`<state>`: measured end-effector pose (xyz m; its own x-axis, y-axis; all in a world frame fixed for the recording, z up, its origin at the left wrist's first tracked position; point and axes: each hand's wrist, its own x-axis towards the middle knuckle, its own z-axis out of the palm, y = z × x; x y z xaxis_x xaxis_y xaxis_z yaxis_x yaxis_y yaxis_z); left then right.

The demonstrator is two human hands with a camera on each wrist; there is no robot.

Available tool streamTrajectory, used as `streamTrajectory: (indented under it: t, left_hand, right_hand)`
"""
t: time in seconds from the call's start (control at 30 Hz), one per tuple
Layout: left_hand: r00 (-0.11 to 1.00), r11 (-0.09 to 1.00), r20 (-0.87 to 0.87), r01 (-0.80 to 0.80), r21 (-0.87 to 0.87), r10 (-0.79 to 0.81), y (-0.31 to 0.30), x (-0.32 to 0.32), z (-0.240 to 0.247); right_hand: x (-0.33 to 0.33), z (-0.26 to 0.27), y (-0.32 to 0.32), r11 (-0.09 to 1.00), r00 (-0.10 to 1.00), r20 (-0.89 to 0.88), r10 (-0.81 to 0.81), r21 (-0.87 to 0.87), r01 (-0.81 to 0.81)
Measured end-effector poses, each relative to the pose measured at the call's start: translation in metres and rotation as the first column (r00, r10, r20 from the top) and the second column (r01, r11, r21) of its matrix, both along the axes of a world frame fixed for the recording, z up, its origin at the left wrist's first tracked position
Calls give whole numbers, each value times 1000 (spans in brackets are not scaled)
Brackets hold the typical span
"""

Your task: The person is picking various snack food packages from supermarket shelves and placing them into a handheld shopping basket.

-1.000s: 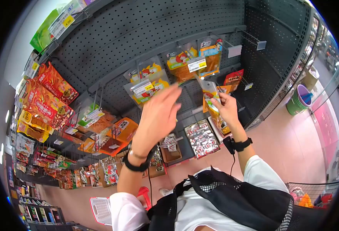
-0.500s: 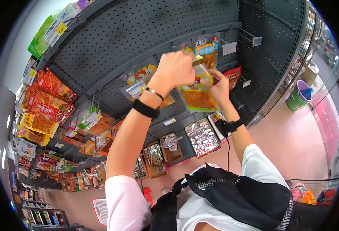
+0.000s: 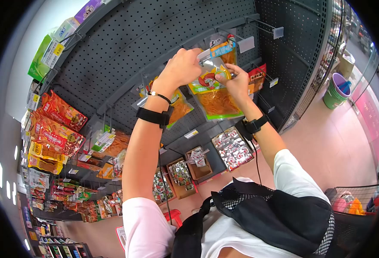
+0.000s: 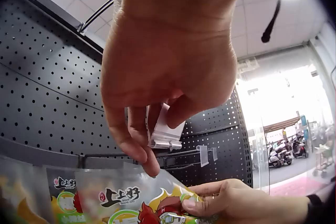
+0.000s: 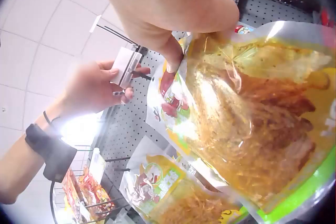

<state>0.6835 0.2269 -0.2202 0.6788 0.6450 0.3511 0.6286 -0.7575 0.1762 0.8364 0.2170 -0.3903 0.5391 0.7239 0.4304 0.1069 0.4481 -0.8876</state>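
My left hand (image 3: 177, 72) is raised at a display hook and pinches its white price-tag holder (image 5: 125, 66) between thumb and fingers. Lower and to the right, my right hand (image 3: 238, 86) grips a clear snack bag (image 3: 217, 102) by its upper right edge. Brown shredded food shows through this yellow-and-green bag, which has a red cartoon figure on it. In the right wrist view the bag fills much of the picture, with the right thumb pressed on its printed side. Similar bags (image 5: 184, 203) hang close beside it.
A blue-labelled bag (image 3: 224, 51) hangs just right of the hands. Bare hooks with a blank tag (image 3: 246, 44) jut out beyond it. Red snack packs (image 3: 54, 129) hang at left, open cartons (image 3: 232, 148) sit below, and a green-and-purple bucket (image 3: 335, 96) stands on the floor at right.
My left hand has moved from left of the bags up to the tag holder. The right hand has raised its bag among the hanging ones, and the bag has turned to face me.
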Motion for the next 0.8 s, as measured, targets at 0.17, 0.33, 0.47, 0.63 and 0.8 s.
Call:
streamTrajectory:
  t: [0.17, 0.33, 0.47, 0.63, 0.8]
  left_hand:
    - [1000, 1000, -12, -18, 6, 18, -4, 0, 0]
    - [995, 996, -41, -85, 37, 87, -14, 5, 2]
    - [987, 991, -92, -125, 55, 129, -19, 7, 3]
    - [990, 989, -45, -135, 55, 137, -22, 5, 1]
    - [988, 990, -94, -119, 80, 126, -20, 7, -2]
  right_hand:
    - [0, -3, -1, 1000, 1000, 9, 14, -15, -13]
    - [-1, -1, -1, 999, 1000, -8, -3, -40, 2]
    - [-5, 5, 5, 998, 999, -45, 28, -52, -30]
    - [-6, 8, 14, 999, 1000, -28, 12, -41, -13]
    - [-1, 8, 19, 995, 999, 2, 46, -89, -46]
